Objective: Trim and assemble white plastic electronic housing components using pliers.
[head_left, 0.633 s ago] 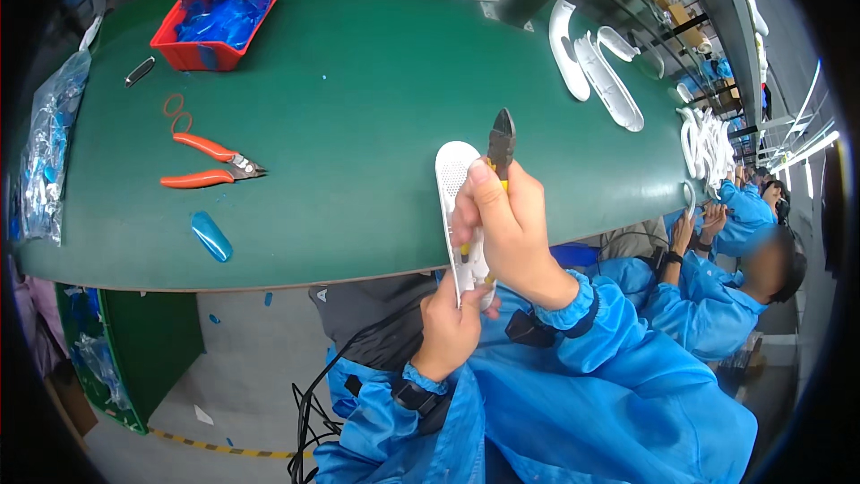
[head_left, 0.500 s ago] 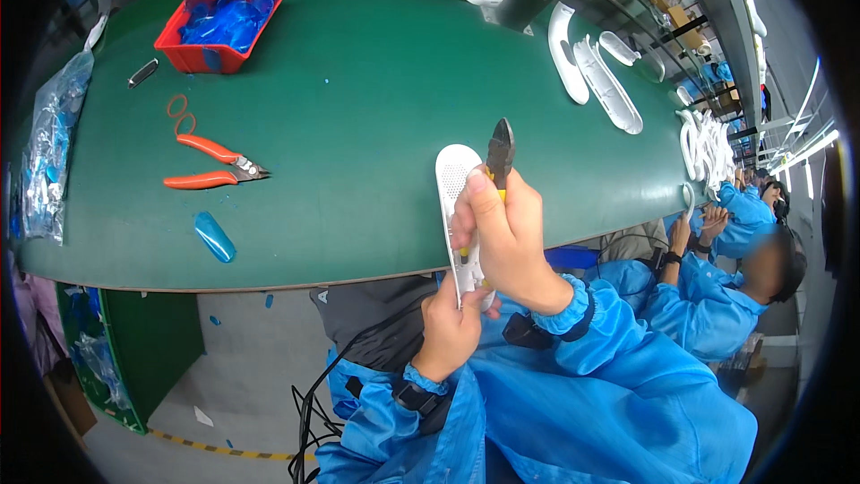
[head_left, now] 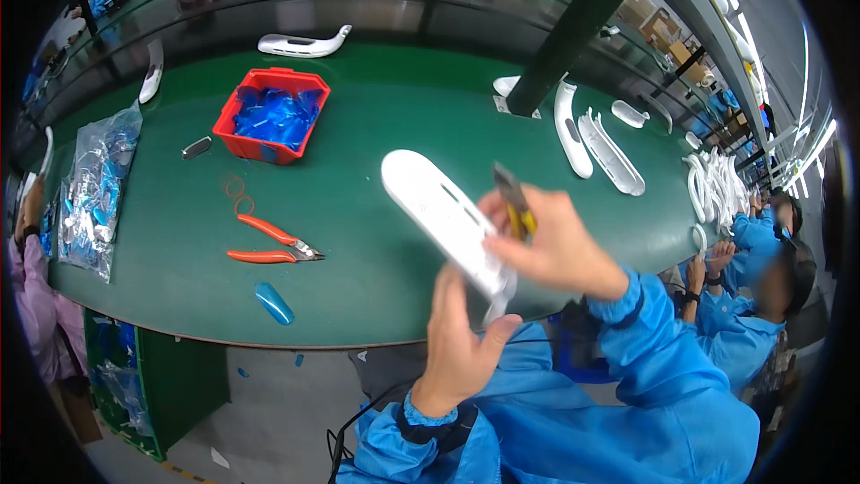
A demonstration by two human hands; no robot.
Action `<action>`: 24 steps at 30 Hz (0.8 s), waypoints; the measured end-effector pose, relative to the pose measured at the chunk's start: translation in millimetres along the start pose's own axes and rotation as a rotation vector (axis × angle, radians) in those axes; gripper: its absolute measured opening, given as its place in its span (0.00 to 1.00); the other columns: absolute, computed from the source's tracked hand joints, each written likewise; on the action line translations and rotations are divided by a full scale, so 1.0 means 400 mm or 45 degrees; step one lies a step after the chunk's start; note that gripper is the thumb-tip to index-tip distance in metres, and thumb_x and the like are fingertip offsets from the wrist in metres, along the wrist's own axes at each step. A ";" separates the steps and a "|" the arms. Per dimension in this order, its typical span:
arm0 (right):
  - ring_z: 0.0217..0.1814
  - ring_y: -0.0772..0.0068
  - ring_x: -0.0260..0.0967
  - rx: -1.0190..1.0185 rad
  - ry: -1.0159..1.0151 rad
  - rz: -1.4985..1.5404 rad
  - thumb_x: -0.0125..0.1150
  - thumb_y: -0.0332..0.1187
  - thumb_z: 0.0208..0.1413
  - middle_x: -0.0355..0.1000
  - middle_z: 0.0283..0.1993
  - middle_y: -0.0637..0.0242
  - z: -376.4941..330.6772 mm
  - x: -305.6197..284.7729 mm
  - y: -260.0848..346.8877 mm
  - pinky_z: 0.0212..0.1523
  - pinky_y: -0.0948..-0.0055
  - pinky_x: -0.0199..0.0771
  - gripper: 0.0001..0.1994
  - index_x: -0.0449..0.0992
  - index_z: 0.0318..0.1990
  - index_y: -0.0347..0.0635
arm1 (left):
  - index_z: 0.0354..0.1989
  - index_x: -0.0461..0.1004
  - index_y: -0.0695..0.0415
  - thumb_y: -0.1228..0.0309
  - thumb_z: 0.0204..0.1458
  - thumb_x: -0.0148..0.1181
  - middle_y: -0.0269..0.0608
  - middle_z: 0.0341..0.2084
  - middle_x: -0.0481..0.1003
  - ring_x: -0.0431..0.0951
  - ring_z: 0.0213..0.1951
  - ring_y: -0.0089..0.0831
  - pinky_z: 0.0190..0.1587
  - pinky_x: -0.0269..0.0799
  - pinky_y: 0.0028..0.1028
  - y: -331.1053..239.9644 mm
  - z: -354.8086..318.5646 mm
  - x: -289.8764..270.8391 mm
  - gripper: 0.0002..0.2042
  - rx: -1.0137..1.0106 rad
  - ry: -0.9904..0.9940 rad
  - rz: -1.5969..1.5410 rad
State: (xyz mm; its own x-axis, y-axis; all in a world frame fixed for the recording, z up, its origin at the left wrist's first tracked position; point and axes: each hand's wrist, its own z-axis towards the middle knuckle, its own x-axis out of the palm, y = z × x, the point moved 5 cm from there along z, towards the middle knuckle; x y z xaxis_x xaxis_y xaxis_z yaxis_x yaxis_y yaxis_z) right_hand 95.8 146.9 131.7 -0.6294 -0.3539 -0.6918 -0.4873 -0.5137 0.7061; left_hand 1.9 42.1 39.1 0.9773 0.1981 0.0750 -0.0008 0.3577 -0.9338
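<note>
A long white plastic shell point(head_left: 439, 211) with a narrow slot is held tilted above the front of the table. My right hand point(head_left: 560, 242) is closed around yellow-handled pliers point(head_left: 512, 195), dark jaws pointing up, with its thumb pressed on the shell. My left hand point(head_left: 457, 350) is at the shell's lower end, its fingers stretched along the edge and its thumb spread away. A clear, blurred bit hangs at that end; I cannot make out what it is.
Orange-handled cutters point(head_left: 273, 245) and a blue film-covered piece point(head_left: 273, 303) lie on the left. Behind them stands a red bin point(head_left: 309, 130) of blue film; a bag of parts point(head_left: 94, 197) is further left. A green post point(head_left: 573, 31) and white shells point(head_left: 612, 154) are at the far right, near a co-worker point(head_left: 739, 323).
The shell has tipped to the left and risen over the table, showing its smooth face. My left hand has loosened its grip; the right still holds the pliers. The view has shifted.
</note>
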 end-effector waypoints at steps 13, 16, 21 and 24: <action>0.42 0.49 0.74 -0.345 -0.076 -1.262 0.62 0.37 0.53 0.75 0.40 0.57 0.682 -0.076 -0.378 0.41 0.54 0.75 0.11 0.73 0.40 0.42 | 0.48 0.73 0.66 0.80 0.53 0.57 0.44 0.29 0.78 0.78 0.28 0.30 0.36 0.74 0.27 0.018 0.009 -0.178 0.13 -0.038 -0.332 0.428; 0.43 0.44 0.75 -0.117 -0.211 -0.902 0.65 0.47 0.52 0.77 0.41 0.51 0.723 -0.106 -0.352 0.45 0.51 0.74 0.17 0.76 0.37 0.41 | 0.47 0.73 0.67 0.80 0.53 0.57 0.45 0.29 0.78 0.79 0.29 0.30 0.35 0.75 0.27 0.022 0.007 -0.185 0.12 -0.078 -0.334 0.395; 0.51 0.43 0.74 0.088 -0.151 -0.778 0.63 0.55 0.52 0.76 0.45 0.44 0.856 -0.076 -0.328 0.52 0.55 0.73 0.27 0.79 0.43 0.35 | 0.45 0.73 0.67 0.81 0.54 0.55 0.46 0.28 0.78 0.79 0.27 0.31 0.34 0.76 0.27 0.033 0.010 -0.182 0.11 -0.129 -0.335 0.383; 0.56 0.47 0.73 0.245 0.012 -0.921 0.61 0.60 0.52 0.75 0.52 0.47 0.890 0.010 -0.297 0.56 0.56 0.72 0.32 0.78 0.50 0.37 | 0.44 0.73 0.68 0.81 0.55 0.54 0.46 0.28 0.78 0.79 0.27 0.31 0.34 0.76 0.27 0.033 0.012 -0.181 0.10 -0.125 -0.343 0.390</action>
State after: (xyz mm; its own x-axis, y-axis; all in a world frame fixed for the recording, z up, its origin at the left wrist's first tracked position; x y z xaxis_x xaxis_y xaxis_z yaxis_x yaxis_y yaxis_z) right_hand -64.3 484.6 98.6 -0.1069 0.0132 -0.9942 -0.8756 -0.4750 0.0878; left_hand -70.0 37.0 23.1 0.8445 0.5182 -0.1348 -0.2499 0.1588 -0.9552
